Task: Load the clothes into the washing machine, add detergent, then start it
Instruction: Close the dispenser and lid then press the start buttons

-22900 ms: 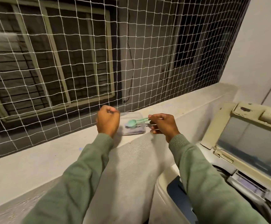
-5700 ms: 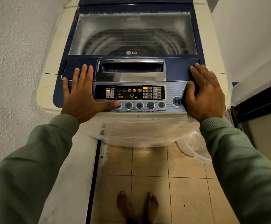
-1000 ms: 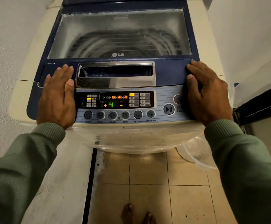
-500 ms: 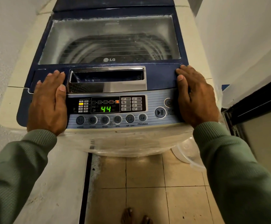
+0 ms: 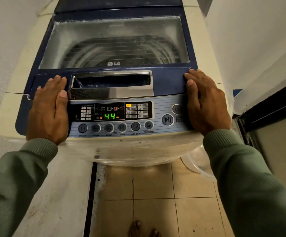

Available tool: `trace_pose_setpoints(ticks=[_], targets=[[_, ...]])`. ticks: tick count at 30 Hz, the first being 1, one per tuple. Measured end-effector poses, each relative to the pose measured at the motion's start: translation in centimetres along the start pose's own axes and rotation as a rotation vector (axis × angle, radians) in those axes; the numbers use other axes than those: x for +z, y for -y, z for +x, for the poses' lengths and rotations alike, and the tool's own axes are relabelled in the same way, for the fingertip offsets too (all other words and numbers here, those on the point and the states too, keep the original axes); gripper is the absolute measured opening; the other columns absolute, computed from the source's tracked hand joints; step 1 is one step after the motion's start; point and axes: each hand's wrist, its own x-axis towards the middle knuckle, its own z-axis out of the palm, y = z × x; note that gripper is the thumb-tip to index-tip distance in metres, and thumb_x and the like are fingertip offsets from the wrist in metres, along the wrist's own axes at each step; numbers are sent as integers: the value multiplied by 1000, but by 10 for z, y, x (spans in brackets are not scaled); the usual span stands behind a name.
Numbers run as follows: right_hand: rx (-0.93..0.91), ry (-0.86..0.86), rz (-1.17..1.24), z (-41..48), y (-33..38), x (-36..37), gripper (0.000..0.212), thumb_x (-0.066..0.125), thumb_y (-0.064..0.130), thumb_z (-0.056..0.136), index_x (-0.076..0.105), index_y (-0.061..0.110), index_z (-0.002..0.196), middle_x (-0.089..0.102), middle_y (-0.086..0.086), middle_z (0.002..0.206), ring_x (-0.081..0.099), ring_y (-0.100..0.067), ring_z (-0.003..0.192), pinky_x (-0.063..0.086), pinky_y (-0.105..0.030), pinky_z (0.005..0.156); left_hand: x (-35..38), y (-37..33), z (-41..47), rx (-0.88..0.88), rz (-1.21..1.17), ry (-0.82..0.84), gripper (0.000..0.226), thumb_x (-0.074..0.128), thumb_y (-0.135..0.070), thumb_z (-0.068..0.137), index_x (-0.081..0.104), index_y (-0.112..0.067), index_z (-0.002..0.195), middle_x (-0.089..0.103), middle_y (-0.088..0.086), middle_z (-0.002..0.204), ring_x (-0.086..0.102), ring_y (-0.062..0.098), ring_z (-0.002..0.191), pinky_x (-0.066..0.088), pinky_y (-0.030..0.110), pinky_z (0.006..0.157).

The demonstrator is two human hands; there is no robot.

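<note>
The top-loading washing machine [image 5: 205, 53] stands in front of me with its blue-framed glass lid [image 5: 114, 41] closed; the drum shows dimly through it, the clothes cannot be made out. The control panel [image 5: 121, 117] is lit and its green display [image 5: 110, 116] reads 44. My left hand [image 5: 49, 108] lies flat on the left end of the panel, fingers together. My right hand [image 5: 207, 101] lies flat on the right end, beside the start/pause button [image 5: 167, 119] and partly over its label. Neither hand holds anything.
A rough white wall [image 5: 5, 31] runs along the left with a low ledge [image 5: 53, 194] below. A white wall and a dark door frame [image 5: 267, 106] close the right. A clear plastic basin [image 5: 198, 161] sits on the tiled floor [image 5: 155, 194] under my right wrist.
The display went from 4 to 44 a second ago. Both hands stay flat on the panel ends; the view shifted slightly.
</note>
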Motion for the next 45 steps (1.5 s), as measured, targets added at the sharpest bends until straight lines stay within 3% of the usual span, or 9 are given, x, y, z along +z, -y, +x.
trace_pose_setpoints(ticks=[8, 13, 17, 32, 38, 42, 45], targets=[[-1, -9, 18, -1, 0, 0, 51, 29, 39, 99, 55, 14, 135, 49, -4, 144, 40, -18, 137, 27, -33, 117, 0, 0, 0, -7, 5, -4, 50, 25, -32, 103, 40, -12, 146, 38, 6, 153, 23, 3, 137, 4, 12, 115], [-6, -6, 6, 0, 0, 1, 53, 28, 40, 98, 56, 14, 134, 49, -3, 144, 40, -17, 137, 27, -31, 117, 0, -1, 0, -12, 4, -10, 49, 26, -32, 103, 40, -12, 146, 38, 7, 153, 26, 8, 140, 9, 23, 118], [-7, -18, 5, 0, 0, 1, 51, 29, 39, 99, 56, 13, 134, 50, -3, 144, 41, -17, 137, 27, -29, 115, 0, -1, 0, -14, 1, -14, 49, 26, -31, 103, 42, -11, 145, 39, 6, 152, 27, 9, 141, 7, 18, 117], [-10, -25, -1, -1, 0, 1, 50, 29, 38, 99, 57, 14, 134, 51, -3, 143, 41, -17, 137, 26, -27, 115, 2, 2, 0, -14, -14, -30, 48, 27, -32, 103, 42, -12, 145, 40, 6, 152, 30, 14, 142, 11, 27, 120], [-4, -18, -8, 0, 0, 1, 51, 29, 39, 99, 55, 14, 135, 50, -2, 144, 40, -16, 137, 23, -24, 113, 3, 3, -1, -16, -16, -26, 49, 27, -33, 104, 42, -13, 145, 39, 5, 152, 28, 7, 140, 8, 16, 117], [-8, -19, -6, 0, -1, 1, 49, 30, 38, 100, 56, 14, 134, 50, -3, 144, 41, -16, 137, 23, -22, 112, 2, 2, 0, -18, -13, -28, 48, 27, -32, 104, 41, -12, 145, 40, 6, 152, 27, 6, 138, 11, 25, 119], [-9, -23, -4, 0, -1, 1, 47, 32, 36, 101, 56, 13, 134, 50, -4, 143, 41, -17, 136, 23, -23, 112, 1, 0, 0, -24, -11, -29, 48, 28, -31, 104, 42, -12, 145, 40, 6, 152, 29, 11, 140, 10, 23, 118]])
